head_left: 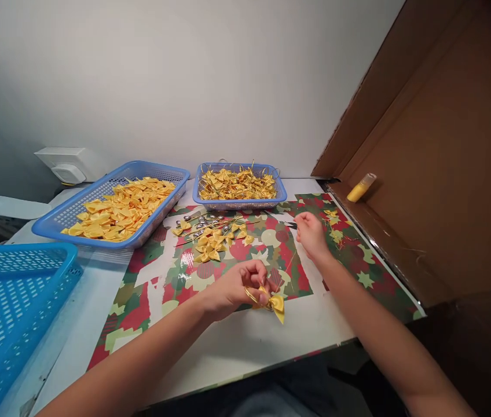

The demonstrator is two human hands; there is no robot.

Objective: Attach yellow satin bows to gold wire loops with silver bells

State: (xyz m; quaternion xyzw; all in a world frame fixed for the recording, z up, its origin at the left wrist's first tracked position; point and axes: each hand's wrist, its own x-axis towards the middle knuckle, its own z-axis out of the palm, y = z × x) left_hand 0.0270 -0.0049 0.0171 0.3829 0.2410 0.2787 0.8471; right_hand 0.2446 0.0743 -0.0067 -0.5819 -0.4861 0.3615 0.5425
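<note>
My left hand (243,284) pinches a yellow ribbon bow (277,306) by its middle, over the front of the table. Thin gold cord loops out between the fingers beside the bow. Farther back on the right, my right hand (310,234) is closed at a small black-handled tool (291,225). Its thin metal end points left; the exact kind is hard to make out. Between the hands and the baskets lies a small pile of yellow bows (211,243), with several silvery bells (202,221) and gold cords among them.
A blue basket of yellow bows (180,184) stands back left; a smaller blue basket (239,205) holds bows with gold cord. An empty-looking turquoise basket (61,255) sits front left. Cardboard (436,145) walls the right side, with a yellow-filled tube (361,188) and thread scraps nearby.
</note>
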